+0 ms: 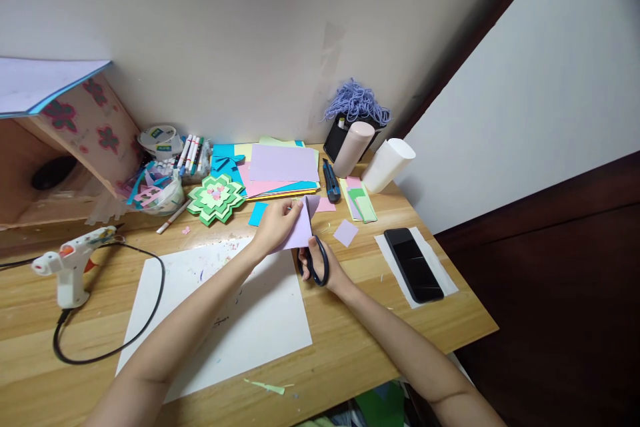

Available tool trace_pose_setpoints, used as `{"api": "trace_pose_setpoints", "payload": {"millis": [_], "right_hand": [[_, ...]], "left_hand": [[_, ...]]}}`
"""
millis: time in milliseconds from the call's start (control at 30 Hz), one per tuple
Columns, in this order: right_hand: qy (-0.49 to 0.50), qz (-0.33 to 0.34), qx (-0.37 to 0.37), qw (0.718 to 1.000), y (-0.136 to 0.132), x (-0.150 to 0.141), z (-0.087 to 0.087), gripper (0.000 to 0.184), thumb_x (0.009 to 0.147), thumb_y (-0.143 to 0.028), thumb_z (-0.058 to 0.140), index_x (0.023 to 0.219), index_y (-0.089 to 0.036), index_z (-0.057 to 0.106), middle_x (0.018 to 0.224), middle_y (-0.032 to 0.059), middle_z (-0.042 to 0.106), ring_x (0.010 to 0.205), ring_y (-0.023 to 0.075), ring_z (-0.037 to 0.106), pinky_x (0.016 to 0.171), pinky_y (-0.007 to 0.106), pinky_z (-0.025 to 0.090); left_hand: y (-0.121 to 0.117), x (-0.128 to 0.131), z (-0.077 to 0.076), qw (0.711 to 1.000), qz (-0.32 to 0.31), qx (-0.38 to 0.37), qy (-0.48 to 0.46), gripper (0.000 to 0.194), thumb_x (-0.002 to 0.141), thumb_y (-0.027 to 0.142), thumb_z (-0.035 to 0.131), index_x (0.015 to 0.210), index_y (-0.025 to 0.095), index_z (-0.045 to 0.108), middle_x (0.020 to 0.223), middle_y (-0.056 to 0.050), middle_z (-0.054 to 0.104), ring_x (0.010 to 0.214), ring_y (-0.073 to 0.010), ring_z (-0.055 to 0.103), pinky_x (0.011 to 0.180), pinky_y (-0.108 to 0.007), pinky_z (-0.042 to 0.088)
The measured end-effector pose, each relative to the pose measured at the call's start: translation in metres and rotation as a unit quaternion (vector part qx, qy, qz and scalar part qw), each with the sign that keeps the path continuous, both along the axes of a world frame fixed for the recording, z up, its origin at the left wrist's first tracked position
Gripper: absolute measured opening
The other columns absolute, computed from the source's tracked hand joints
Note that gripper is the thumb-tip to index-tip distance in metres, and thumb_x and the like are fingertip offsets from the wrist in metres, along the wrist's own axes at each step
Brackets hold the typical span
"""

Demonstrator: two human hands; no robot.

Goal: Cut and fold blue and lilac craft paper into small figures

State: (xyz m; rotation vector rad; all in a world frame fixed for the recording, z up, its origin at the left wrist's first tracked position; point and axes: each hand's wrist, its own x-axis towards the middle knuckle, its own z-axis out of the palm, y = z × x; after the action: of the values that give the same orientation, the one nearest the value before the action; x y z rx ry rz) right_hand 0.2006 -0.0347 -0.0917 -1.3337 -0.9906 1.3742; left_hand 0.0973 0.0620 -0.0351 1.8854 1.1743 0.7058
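Observation:
My left hand (276,223) pinches a sheet of light purple paper (299,232) above the table. In my right hand (327,267) are dark-handled scissors (323,265), fingers through the loops. Their blades point away from me and meet the paper's right side, where a narrow strip stands apart from the rest. Just right of the scissors lies a small purple paper square (345,233). A blue paper piece (257,214) and a pink one (326,205) rest close by, beyond my hands. Under my left forearm is a large white sheet (260,313) with coloured marks.
A glue gun (73,267) with a looping cord stands at left. Behind are a green layered paper flower (216,199), stacked coloured paper (283,163), markers (191,153) and a box cutter (331,181). A phone (413,265) and two cylinders, pinkish (354,149) and white (389,165), are right.

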Motion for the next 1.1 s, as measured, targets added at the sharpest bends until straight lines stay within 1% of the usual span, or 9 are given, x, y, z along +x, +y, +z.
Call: {"api": "trace_pose_setpoints", "payload": {"millis": [133, 400, 600, 733, 800, 867, 1000, 1033, 1100], "right_hand": [[-0.019, -0.003, 0.014, 1.0, 0.0, 0.001, 0.002, 0.064, 0.071, -0.08, 0.029, 0.066, -0.018, 0.044, 0.049, -0.0059, 0.041, 0.03, 0.007, 0.046, 0.03, 0.018, 0.037], [-0.023, -0.008, 0.007, 1.0, 0.0, 0.002, 0.006, 0.06, 0.072, -0.077, 0.035, 0.066, -0.018, 0.044, 0.048, -0.0066, 0.041, 0.029, 0.0066, 0.045, 0.029, 0.017, 0.035], [0.016, -0.055, 0.024, 0.998, 0.001, 0.003, 0.01, 0.056, 0.075, -0.073, 0.038, 0.063, -0.018, 0.044, 0.043, -0.0071, 0.041, 0.027, 0.0062, 0.043, 0.027, 0.017, 0.035], [0.031, -0.107, 0.041, 0.993, 0.005, 0.009, 0.017, 0.041, 0.072, -0.057, 0.059, 0.067, -0.018, 0.047, 0.045, -0.0079, 0.047, 0.029, 0.0064, 0.046, 0.029, 0.017, 0.039], [0.028, -0.132, 0.06, 0.989, 0.008, 0.013, 0.02, 0.035, 0.07, -0.049, 0.066, 0.068, -0.018, 0.047, 0.045, -0.0092, 0.047, 0.028, 0.0058, 0.045, 0.03, 0.017, 0.041], [0.032, -0.154, 0.077, 0.985, 0.01, 0.018, 0.022, 0.033, 0.07, -0.046, 0.065, 0.068, -0.018, 0.048, 0.044, -0.0095, 0.047, 0.028, 0.0054, 0.044, 0.031, 0.017, 0.043], [0.025, -0.18, 0.087, 0.98, 0.013, 0.026, 0.024, 0.032, 0.071, -0.046, 0.065, 0.068, -0.018, 0.049, 0.044, -0.0088, 0.047, 0.029, 0.006, 0.045, 0.032, 0.018, 0.045], [0.028, -0.179, 0.082, 0.98, 0.013, 0.027, 0.025, 0.033, 0.072, -0.047, 0.064, 0.068, -0.018, 0.049, 0.045, -0.0085, 0.047, 0.029, 0.0062, 0.045, 0.033, 0.019, 0.045], [0.053, -0.166, 0.07, 0.982, 0.012, 0.028, 0.025, 0.036, 0.074, -0.052, 0.059, 0.07, -0.018, 0.05, 0.047, -0.0071, 0.049, 0.032, 0.0065, 0.046, 0.034, 0.019, 0.045]], "left_hand": [[-0.003, 0.001, 0.0, 1.0, -0.022, -0.002, 0.004, 0.038, 0.084, 0.045, 0.039, 0.062, 0.017, 0.051, 0.059, 0.0, 0.053, 0.056, -0.0129, 0.045, 0.05, -0.023, 0.028], [-0.003, 0.002, -0.002, 1.0, -0.02, -0.007, 0.001, 0.038, 0.084, 0.045, 0.04, 0.063, 0.017, 0.055, 0.057, 0.001, 0.052, 0.055, -0.0131, 0.044, 0.05, -0.024, 0.027], [-0.004, 0.001, 0.002, 1.0, -0.013, 0.013, 0.019, 0.04, 0.086, 0.046, 0.038, 0.065, 0.017, 0.055, 0.059, 0.001, 0.054, 0.054, -0.0124, 0.044, 0.052, -0.024, 0.027], [-0.005, 0.001, 0.002, 0.999, 0.004, 0.039, 0.017, 0.04, 0.086, 0.047, 0.038, 0.067, 0.016, 0.055, 0.062, 0.0, 0.057, 0.056, -0.0123, 0.047, 0.054, -0.023, 0.03], [-0.004, 0.0, 0.002, 1.0, -0.003, 0.007, -0.008, 0.038, 0.084, 0.049, 0.042, 0.072, 0.016, 0.057, 0.067, -0.001, 0.06, 0.06, -0.0133, 0.051, 0.055, -0.023, 0.033], [-0.003, -0.001, 0.005, 0.997, -0.028, -0.062, -0.039, 0.038, 0.078, 0.052, 0.05, 0.075, 0.014, 0.058, 0.071, -0.002, 0.063, 0.063, -0.0143, 0.054, 0.056, -0.023, 0.037], [-0.004, -0.004, 0.016, 0.963, -0.132, -0.222, -0.078, 0.037, 0.071, 0.048, 0.061, 0.079, 0.012, 0.06, 0.073, -0.003, 0.063, 0.061, -0.013, 0.056, 0.054, -0.022, 0.041], [-0.004, -0.005, 0.018, 0.957, -0.144, -0.236, -0.083, 0.036, 0.071, 0.047, 0.061, 0.078, 0.012, 0.06, 0.07, -0.002, 0.062, 0.058, -0.012, 0.055, 0.052, -0.021, 0.041], [-0.004, -0.007, 0.022, 0.959, -0.149, -0.223, -0.089, 0.035, 0.073, 0.047, 0.059, 0.072, 0.012, 0.057, 0.061, 0.0, 0.057, 0.049, -0.0097, 0.051, 0.046, -0.02, 0.039]]}}
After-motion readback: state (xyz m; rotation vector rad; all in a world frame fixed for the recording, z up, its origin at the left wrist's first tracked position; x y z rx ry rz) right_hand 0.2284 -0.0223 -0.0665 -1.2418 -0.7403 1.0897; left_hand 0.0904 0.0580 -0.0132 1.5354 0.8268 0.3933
